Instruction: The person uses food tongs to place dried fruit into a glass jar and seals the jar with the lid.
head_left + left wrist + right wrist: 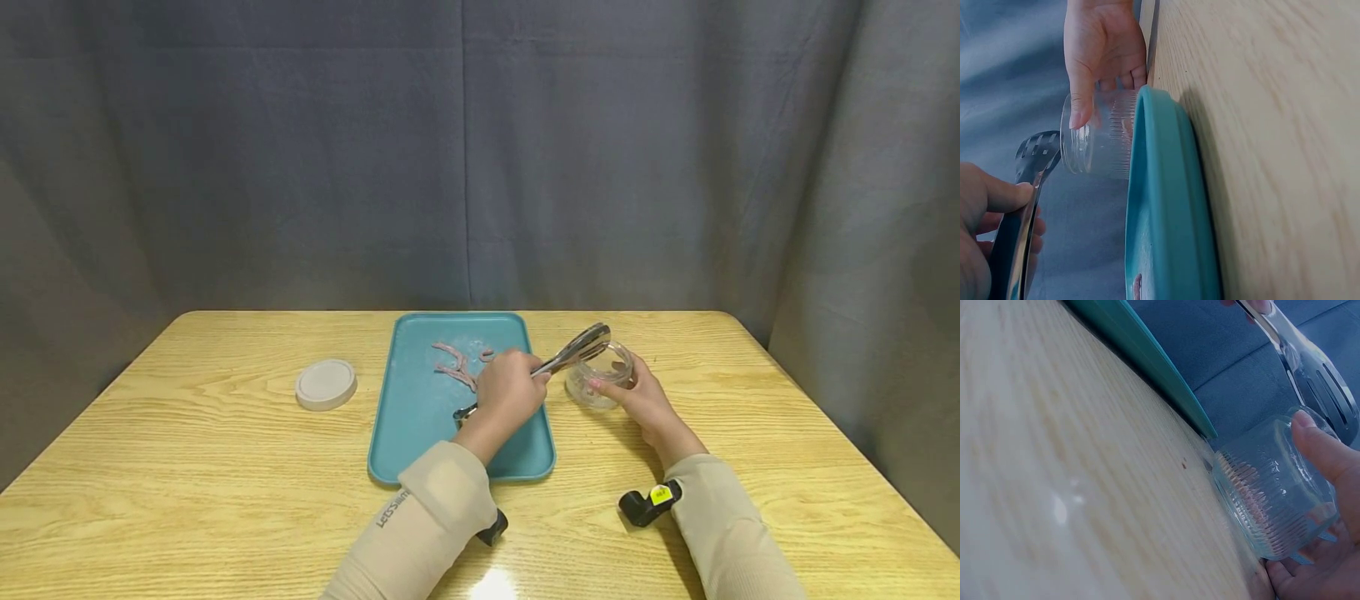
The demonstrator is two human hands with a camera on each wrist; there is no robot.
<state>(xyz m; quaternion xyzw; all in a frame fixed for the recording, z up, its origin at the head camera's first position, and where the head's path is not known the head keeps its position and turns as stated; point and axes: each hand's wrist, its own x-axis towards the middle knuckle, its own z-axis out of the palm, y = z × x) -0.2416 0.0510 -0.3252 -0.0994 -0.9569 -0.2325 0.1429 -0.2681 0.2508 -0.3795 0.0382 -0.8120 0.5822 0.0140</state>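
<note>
My left hand (pixel 512 387) grips metal tongs (pixel 573 352) with slotted ends, held above the tray's right edge. The tong tips reach over the mouth of a clear glass jar (pixel 583 393); nothing shows between them. The jar stands on the table right of the tray, and my right hand (pixel 651 406) holds it from the right, thumb on the near side. Through the ribbed glass in the right wrist view, something pinkish (pixel 1252 497) lies at the jar's bottom. Several pink, floury-looking strips (pixel 457 377) lie on the blue-green tray (pixel 408 442), partly hidden behind my left hand.
A round white lid (pixel 326 384) lies on the wooden table (pixel 225 467), left of the tray. A small reddish crumb (pixel 1184 465) sits on the table near the jar. Grey curtains (pixel 337 167) hang behind and at both sides.
</note>
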